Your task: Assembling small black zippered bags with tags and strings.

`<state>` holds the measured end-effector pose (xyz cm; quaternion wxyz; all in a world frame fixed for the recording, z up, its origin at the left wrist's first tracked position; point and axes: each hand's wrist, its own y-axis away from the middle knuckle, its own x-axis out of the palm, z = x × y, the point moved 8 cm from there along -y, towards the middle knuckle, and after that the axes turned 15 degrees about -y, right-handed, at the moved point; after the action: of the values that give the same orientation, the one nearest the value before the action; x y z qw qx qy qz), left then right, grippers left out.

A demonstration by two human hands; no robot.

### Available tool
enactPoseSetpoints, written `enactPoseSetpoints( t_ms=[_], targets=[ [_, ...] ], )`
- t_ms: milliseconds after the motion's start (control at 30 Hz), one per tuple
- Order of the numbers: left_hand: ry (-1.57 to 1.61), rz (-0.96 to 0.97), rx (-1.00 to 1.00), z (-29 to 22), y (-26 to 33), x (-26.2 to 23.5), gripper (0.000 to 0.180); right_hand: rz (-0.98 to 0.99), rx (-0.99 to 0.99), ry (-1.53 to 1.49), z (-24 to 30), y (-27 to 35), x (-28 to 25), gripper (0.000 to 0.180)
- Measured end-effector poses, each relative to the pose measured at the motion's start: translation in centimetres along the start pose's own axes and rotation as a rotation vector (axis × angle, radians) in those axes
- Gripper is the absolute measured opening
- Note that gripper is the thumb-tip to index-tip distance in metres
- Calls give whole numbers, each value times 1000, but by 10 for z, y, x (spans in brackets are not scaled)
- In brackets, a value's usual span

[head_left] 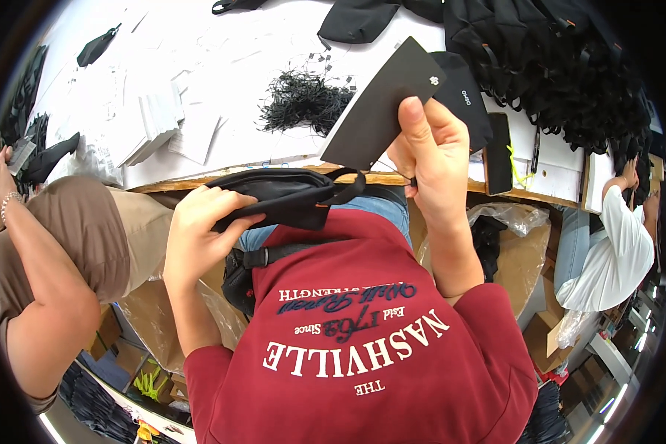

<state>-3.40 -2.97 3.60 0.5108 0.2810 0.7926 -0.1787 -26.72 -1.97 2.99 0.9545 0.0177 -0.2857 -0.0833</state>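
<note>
My left hand (205, 222) pinches a black fabric pouch (292, 211) by its left end, just off the table's near edge. The pouch's mouth gapes upward, and a short strap loop with a small orange tab sits at its right end. In my right hand (435, 152) is a black hang tag (385, 100), held up between thumb and fingers over the table. A thin dark cord shows by the lower fingers of that hand; whether it joins the pouch I cannot tell. Behind the tag lies another black pouch (464, 96).
A tangled heap of black cords (303, 100) lies mid-table on the white table (244, 81). White paper stacks (152, 126) stand left. A large pile of black pouches (547, 66), a phone (499, 152) and a pen (535, 152) are right. Co-workers sit on both sides.
</note>
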Motion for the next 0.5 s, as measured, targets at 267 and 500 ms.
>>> enactPoseSetpoints(
  t_ms=[267, 500],
  targets=[
    [-98, -24, 193, -35, -20, 13, 22, 310, -69, 916, 0, -2, 36, 32],
    [-166, -178, 349, -60, -23, 15, 18, 714, -25, 1279, -36, 10, 46, 25]
  ],
)
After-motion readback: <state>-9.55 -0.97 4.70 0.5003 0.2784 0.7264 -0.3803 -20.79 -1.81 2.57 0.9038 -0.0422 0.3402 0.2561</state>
